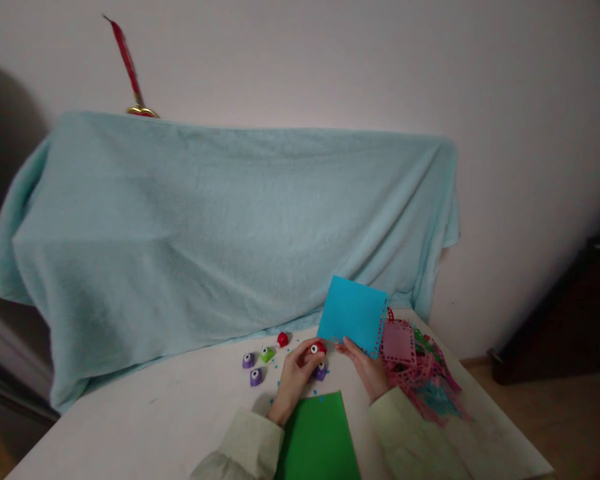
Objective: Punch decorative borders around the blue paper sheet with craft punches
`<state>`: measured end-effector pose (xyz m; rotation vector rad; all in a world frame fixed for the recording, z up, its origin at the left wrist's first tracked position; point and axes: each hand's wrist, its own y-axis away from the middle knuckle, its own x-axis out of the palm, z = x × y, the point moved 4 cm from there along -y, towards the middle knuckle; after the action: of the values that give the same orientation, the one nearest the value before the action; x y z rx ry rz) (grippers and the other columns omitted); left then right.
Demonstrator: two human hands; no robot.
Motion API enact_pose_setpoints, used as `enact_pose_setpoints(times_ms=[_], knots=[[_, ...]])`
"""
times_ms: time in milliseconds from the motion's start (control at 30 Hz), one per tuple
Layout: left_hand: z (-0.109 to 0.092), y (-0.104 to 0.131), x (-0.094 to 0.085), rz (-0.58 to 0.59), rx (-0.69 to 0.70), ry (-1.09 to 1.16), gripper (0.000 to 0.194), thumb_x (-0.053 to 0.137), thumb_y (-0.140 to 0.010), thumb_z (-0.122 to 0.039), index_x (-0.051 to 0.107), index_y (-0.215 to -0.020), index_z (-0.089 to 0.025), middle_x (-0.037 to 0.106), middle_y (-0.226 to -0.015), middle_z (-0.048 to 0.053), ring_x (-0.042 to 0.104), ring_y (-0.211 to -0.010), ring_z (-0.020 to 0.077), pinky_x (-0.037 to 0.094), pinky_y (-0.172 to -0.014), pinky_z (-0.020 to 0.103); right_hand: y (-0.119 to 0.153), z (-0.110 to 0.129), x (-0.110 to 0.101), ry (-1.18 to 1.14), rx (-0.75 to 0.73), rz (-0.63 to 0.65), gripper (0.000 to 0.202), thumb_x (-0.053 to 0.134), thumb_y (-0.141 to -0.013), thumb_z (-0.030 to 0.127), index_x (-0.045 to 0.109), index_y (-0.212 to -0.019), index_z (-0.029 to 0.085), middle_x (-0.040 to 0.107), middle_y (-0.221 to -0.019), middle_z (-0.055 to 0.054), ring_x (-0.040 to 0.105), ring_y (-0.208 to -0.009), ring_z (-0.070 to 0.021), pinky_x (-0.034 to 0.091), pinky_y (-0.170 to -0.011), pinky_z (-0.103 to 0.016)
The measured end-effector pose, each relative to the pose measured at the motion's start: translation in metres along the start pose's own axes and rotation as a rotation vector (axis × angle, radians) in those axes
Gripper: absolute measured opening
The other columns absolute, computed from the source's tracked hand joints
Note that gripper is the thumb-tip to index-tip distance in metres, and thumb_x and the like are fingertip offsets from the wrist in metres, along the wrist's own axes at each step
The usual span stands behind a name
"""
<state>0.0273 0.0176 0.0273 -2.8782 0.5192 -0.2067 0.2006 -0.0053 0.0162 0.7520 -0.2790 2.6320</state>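
My right hand (367,371) holds up a blue paper sheet (353,314) by its lower edge; the sheet's right edge has a row of punched holes. Over a small red craft punch (318,348) rests my left hand (296,379), fingers curled around it on the white table (145,420). A purple punch (321,372) lies just beside that hand, between my two hands. A green paper sheet (320,437) lies flat on the table in front of me, between my forearms.
Two purple punches (253,369), a green punch (267,353) and a red punch (283,339) sit left of my hands among small blue paper bits. A pile of punched pink and teal paper scraps (423,377) lies at the right. A light blue blanket (220,233) covers something behind the table.
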Motion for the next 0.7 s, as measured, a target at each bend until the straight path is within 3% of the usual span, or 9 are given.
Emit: enact_pose_setpoints(times_ms=[200,400,500,700], knots=[[0.003,0.001,0.001,0.041,-0.077,0.211,0.053,0.056,-0.082,-0.046,0.049,-0.129,-0.024,0.055,-0.127,0.009,0.064,-0.087,0.0198,0.053,-0.078,0.035,-0.002,-0.004,-0.004,0.049,0.035,0.001,0.02,0.077,-0.064,0.027,0.068,-0.078,0.015,0.07,-0.072,-0.007,0.066,-0.067,-0.0225,0.053,-0.075,-0.04],[0.002,0.0,-0.003,0.026,-0.056,0.058,0.043,0.063,-0.079,-0.042,0.062,-0.113,-0.017,0.065,-0.111,0.009,0.062,-0.092,0.0203,0.048,-0.085,0.033,-0.002,-0.003,-0.007,0.078,-0.033,-0.035,0.035,0.078,-0.063,0.027,0.066,-0.095,0.017,0.072,-0.086,-0.008,0.066,-0.07,-0.0228,0.054,-0.073,-0.04],[-0.005,0.002,-0.001,0.025,-0.017,0.017,0.046,0.064,-0.078,-0.04,0.057,-0.119,-0.02,0.066,-0.104,0.007,0.061,-0.09,0.0185,0.048,-0.081,0.03,-0.001,-0.004,-0.007,0.135,-0.041,-0.042,0.038,0.078,-0.063,0.029,0.066,-0.097,0.017,0.072,-0.087,-0.008,0.066,-0.069,-0.0229,0.053,-0.073,-0.04],[-0.005,0.004,0.005,0.069,-0.03,0.013,0.037,0.068,-0.073,-0.038,0.061,-0.102,-0.016,0.065,-0.092,0.005,0.059,-0.071,0.0125,0.047,-0.065,0.022,0.004,0.0,-0.005,0.252,-0.034,-0.019,0.023,0.077,-0.065,0.032,0.071,-0.082,0.018,0.072,-0.077,-0.009,0.067,-0.07,-0.027,0.051,-0.075,-0.041]])
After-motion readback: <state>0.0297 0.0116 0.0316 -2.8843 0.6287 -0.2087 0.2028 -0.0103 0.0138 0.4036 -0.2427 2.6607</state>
